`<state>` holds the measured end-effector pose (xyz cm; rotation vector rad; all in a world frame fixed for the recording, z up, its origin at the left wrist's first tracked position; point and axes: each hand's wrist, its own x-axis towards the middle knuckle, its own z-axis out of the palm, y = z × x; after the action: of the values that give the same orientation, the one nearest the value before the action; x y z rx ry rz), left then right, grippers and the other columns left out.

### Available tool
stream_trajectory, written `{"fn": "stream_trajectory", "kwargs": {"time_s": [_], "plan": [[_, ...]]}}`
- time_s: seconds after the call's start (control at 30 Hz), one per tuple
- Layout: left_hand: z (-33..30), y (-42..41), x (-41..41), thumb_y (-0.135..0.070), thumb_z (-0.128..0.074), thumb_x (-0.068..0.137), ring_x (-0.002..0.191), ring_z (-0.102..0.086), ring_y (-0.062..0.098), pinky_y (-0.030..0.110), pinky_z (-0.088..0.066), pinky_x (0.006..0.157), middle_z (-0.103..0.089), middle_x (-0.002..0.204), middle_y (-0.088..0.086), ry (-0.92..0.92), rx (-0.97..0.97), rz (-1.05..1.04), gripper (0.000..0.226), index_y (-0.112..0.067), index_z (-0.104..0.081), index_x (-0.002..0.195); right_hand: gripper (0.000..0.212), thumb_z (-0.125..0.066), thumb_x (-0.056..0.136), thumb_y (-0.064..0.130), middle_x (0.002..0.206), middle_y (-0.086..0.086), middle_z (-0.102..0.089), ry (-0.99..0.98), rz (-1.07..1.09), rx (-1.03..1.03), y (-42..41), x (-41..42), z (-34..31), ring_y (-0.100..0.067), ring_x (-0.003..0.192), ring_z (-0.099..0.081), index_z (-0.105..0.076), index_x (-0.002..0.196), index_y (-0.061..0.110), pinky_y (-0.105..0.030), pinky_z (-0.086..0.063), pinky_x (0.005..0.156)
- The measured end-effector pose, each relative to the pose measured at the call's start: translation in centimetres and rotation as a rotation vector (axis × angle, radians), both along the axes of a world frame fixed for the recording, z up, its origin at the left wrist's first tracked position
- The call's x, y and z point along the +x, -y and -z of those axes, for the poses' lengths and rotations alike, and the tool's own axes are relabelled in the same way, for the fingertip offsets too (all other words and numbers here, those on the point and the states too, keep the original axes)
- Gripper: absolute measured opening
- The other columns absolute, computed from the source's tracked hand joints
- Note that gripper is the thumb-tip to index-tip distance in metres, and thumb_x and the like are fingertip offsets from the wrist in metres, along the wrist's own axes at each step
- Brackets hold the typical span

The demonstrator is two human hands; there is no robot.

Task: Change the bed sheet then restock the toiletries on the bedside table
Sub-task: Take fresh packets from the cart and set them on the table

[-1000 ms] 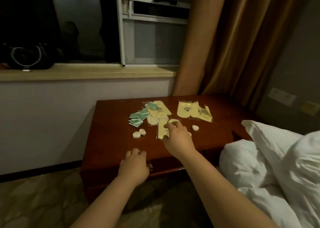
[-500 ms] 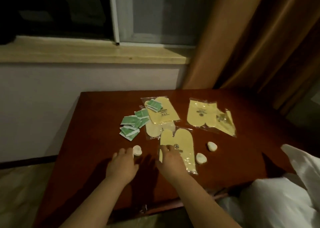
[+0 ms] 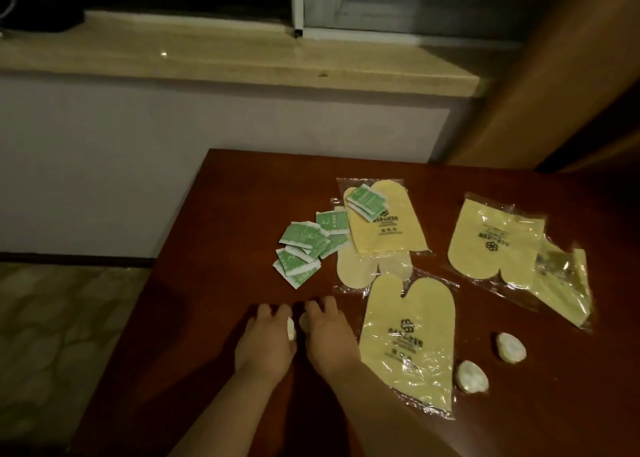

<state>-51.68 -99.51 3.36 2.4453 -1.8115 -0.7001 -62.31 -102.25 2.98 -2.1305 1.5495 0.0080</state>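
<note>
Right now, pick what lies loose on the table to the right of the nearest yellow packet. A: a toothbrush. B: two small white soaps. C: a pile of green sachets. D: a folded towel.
B: two small white soaps lie on the bare wood of the bedside table, right of the nearest yellow packet; the green sachets lie to its upper left.

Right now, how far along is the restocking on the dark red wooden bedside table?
Toiletries are already out on the dark red wooden bedside table: green-and-white sachets, yellow mitt-shaped plastic packets and two small white wrapped soaps lying loose. In hand: the left hand and right hand each touch a small white soap near the front. Left: everything looks scattered, so arranging probably remains. The bed is out of view.
</note>
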Motion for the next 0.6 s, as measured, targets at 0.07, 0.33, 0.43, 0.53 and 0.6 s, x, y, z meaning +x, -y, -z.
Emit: {"fn": "stream_trajectory", "kwargs": {"time_s": [0.07,0.33,0.43,0.53,0.6], "plan": [[0.1,0.2,-0.1,-0.033,-0.058,0.089,0.106,-0.049,0.018,0.026,-0.046,0.074,-0.04,0.123,0.003,-0.072,-0.023,-0.07,0.04,-0.024,-0.042,0.125,0.035,-0.044,0.093,0.01,0.129,-0.009,-0.037,0.041,0.036,-0.018,0.2,-0.3,0.3,-0.027,0.109,-0.05,-0.043,0.128,0.013,-0.031,-0.041,0.088],[-3.1,2.4,-2.9,-0.021,-0.055,0.094,0.087,-0.059,0.019,0.031,-0.049,0.072,-0.064,0.1,0.008,-1.407,0.087,-0.735,0.016,-0.011,-0.061,0.105,0.056,-0.053,0.084,0.007,0.128,-0.007,-0.045,0.28,0.172,-0.186,0.2,-3.5,-2.6,-0.024,0.114,-0.049,-0.04,0.138,0.013,-0.028,-0.041,0.092],[-3.1,3.0,-6.2,-0.029,-0.051,0.095,0.097,-0.062,0.025,0.036,-0.05,0.08,-0.068,0.109,0.013,-1.7,0.209,-0.735,0.03,-0.01,-0.062,0.115,0.061,-0.054,0.084,0.009,0.13,-0.005,-0.044,0.259,0.213,-0.229,-0.2,-6.4,-4.1,-0.022,0.117,-0.046,-0.035,0.142,0.015,-0.029,-0.04,0.096],[-3.2,3.1,-9.9,-0.038,-0.047,0.095,0.108,-0.059,0.027,0.038,-0.048,0.083,-0.065,0.117,0.015,-1.792,0.354,-0.706,0.041,-0.014,-0.057,0.127,0.065,-0.053,0.083,0.012,0.133,-0.006,-0.042,0.189,0.273,-0.228,-1.1,-9.8,-4.4,-0.022,0.117,-0.044,-0.03,0.144,0.014,-0.03,-0.04,0.096],[-3.3,3.0,-12.1,-0.039,-0.046,0.096,0.104,-0.06,0.027,0.037,-0.047,0.076,-0.066,0.113,0.014,-1.79,0.419,-0.688,0.04,-0.016,-0.057,0.127,0.062,-0.051,0.087,0.014,0.135,-0.005,-0.043,0.139,0.315,-0.242,-1.7,-11.9,-4.2,-0.022,0.118,-0.043,-0.029,0.145,0.016,-0.03,-0.039,0.096]]}}
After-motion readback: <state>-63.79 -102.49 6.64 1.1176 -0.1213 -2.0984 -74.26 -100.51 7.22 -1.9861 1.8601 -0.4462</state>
